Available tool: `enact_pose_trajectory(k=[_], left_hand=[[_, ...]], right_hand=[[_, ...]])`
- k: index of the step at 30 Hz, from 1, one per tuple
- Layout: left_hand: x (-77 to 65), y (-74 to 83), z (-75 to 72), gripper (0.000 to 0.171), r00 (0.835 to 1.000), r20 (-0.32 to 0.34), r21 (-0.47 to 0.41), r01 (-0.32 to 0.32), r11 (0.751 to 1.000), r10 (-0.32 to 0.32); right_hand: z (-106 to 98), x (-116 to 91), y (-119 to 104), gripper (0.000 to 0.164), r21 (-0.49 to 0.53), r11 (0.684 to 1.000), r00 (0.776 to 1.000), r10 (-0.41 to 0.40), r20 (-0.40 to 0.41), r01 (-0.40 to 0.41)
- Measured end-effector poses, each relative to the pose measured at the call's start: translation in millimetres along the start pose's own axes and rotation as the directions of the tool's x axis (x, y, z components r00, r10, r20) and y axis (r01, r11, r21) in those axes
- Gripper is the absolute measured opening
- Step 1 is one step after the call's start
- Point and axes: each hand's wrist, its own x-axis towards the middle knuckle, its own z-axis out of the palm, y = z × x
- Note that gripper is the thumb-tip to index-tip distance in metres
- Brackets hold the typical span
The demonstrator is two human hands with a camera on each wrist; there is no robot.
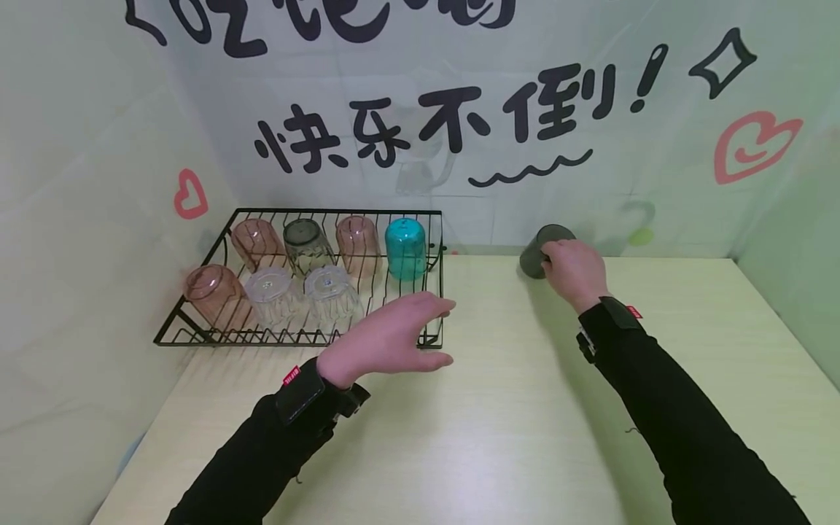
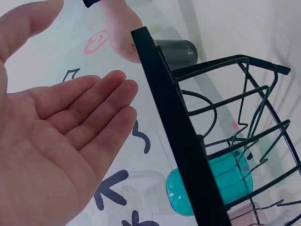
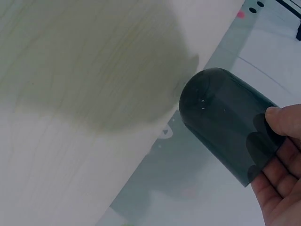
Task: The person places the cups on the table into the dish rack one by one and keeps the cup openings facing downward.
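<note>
My right hand (image 1: 577, 273) grips a dark grey see-through glass (image 1: 537, 257) near the back wall, right of the middle of the table. In the right wrist view, the thumb lies along the outside of the glass (image 3: 225, 122) near its rim, and its rounded base points away from the hand. I cannot tell whether the glass touches the table. With fingers extended and thumb apart, my left hand (image 1: 394, 335) hovers by the front right corner of a black wire rack (image 1: 298, 344). Nothing is in that palm.
Upside down in the rack stand pink glasses (image 1: 256, 240), a grey glass (image 1: 308, 244), two clear glasses (image 1: 333, 295) and a teal glass (image 1: 405, 248) at the back right. The pale wooden table (image 1: 485, 437) meets a printed wall covering (image 1: 459, 211) behind.
</note>
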Motion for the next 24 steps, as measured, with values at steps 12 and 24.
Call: enact_pose_trajectory(k=[12,24], left_hand=[[2.4,-1.1,-2.2,0.072,0.997,-0.075,-0.018,0.007,1.000,-0.008],[10.7,-3.8,-2.7,0.066,0.978,-0.206,-0.051,-0.027,0.998,0.016]], right_hand=[[-20,-16,-18,0.010,0.159,0.985,0.993,-0.044,-0.108,0.061],[-45,-34,-44,0.005,0.273,0.950,0.982,-0.117,-0.147,0.154]])
